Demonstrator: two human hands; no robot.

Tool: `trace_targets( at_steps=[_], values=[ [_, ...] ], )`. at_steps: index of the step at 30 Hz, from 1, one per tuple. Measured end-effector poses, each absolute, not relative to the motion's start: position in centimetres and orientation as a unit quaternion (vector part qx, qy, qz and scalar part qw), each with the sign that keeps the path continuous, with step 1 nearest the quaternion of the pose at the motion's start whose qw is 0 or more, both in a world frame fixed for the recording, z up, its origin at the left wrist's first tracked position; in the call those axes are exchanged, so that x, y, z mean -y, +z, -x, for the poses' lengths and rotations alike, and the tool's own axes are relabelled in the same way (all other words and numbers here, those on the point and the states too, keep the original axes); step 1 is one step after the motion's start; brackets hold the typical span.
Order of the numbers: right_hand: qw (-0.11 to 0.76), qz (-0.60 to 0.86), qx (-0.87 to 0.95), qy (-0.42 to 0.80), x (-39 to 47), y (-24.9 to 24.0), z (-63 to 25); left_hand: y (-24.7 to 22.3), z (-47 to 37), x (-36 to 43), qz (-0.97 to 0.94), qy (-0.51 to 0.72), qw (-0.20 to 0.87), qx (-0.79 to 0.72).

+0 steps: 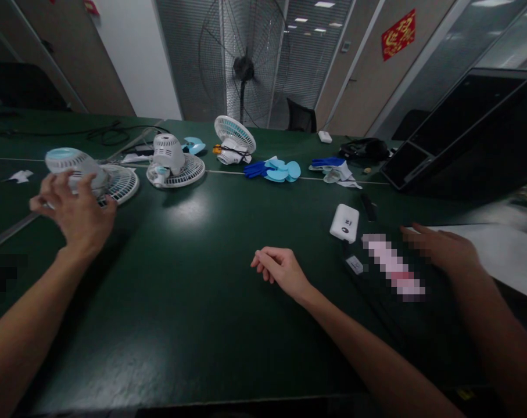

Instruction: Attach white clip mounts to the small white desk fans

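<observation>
"What can you read?"
"On my worktop (193, 302), toward its right edge, the white device (338, 223) shows me perhaps 21, or an upturned 12."
"Beyond the far edge?"
"Gold characters on the door's (370, 87) red sign (398, 35), too blurred for me."

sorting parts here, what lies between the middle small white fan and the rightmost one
In the head view, a light blue blade lies between the middle fan and rightmost fan.
</observation>
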State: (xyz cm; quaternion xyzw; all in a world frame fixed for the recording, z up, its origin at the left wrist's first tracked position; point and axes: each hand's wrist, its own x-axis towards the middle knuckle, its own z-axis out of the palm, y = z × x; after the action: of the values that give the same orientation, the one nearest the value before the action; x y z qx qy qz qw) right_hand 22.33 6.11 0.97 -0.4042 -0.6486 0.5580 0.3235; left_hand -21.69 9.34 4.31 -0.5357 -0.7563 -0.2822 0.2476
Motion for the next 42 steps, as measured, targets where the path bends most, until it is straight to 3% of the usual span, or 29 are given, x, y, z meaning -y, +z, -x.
trace_targets(
  at_steps=[8, 15, 23, 42],
  values=[
    [0.317, 0.405, 0.653, 0.556, -6.1, 1.1, -22.4, 1.9, 27.8, -9.4, 0.510, -0.289, 0.243, 0.773],
    [0.309, 0.404, 0.661, 0.552, -6.2, 0.8, -22.4, 1.7, 30.4, -9.6, 0.491, -0.224, 0.260, 0.801],
    [0.300, 0.403, 0.662, 0.556, -6.2, 1.0, -22.5, 2.4, 28.2, -10.0, 0.494, -0.171, 0.273, 0.808],
    [0.286, 0.399, 0.678, 0.547, -6.2, 1.0, -22.5, 2.1, 26.7, -10.7, 0.507, -0.225, 0.272, 0.786]
  ],
)
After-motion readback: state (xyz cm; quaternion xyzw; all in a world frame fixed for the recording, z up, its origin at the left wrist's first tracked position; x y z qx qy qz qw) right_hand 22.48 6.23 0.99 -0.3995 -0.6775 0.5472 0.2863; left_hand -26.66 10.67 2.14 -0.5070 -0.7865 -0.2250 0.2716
